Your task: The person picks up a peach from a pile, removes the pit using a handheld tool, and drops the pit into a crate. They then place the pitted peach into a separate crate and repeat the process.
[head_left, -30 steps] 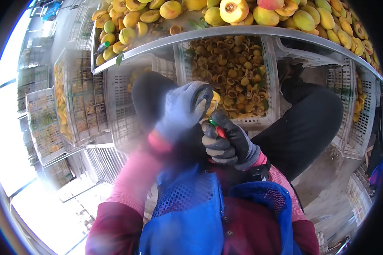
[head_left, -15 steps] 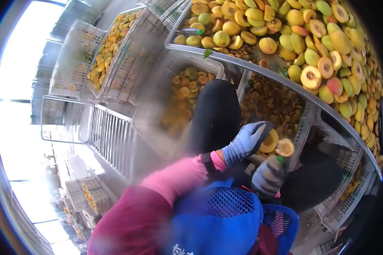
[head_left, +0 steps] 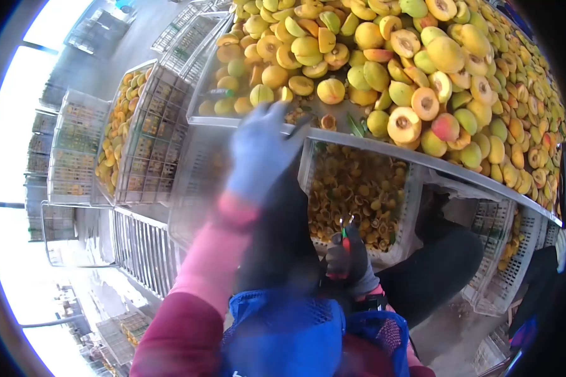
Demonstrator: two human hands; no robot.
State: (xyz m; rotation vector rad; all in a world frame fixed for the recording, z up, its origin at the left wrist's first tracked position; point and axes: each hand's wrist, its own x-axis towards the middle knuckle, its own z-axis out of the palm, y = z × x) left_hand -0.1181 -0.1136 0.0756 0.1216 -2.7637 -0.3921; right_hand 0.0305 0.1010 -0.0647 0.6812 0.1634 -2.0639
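My left hand point(head_left: 264, 147), in a light blue glove with a dark fingertip area, reaches over the near edge of the metal table point(head_left: 333, 137). Its fingers look spread and hold nothing; motion blurs them. Halved yellow peaches point(head_left: 404, 124) and whole-looking ones are heaped on that table just beyond it. Low over my lap, my right hand point(head_left: 349, 259), in a dark-palmed glove, is closed round pliers point(head_left: 345, 234) with red and green handles. Two curved metal tips point up from the fist, with no fruit in them.
Under the table edge stands a crate point(head_left: 407, 217) of pits and scraps. A crate of peaches point(head_left: 122, 125) is at the left, near a slatted metal rack point(head_left: 141, 242). More white crates point(head_left: 492, 235) stand at the right. A blurred crate lies below my left arm.
My left hand has left the peach half near my lap and moved up and left to the table. The peach half at my right hand's tool is gone; that hand has shifted left and down.
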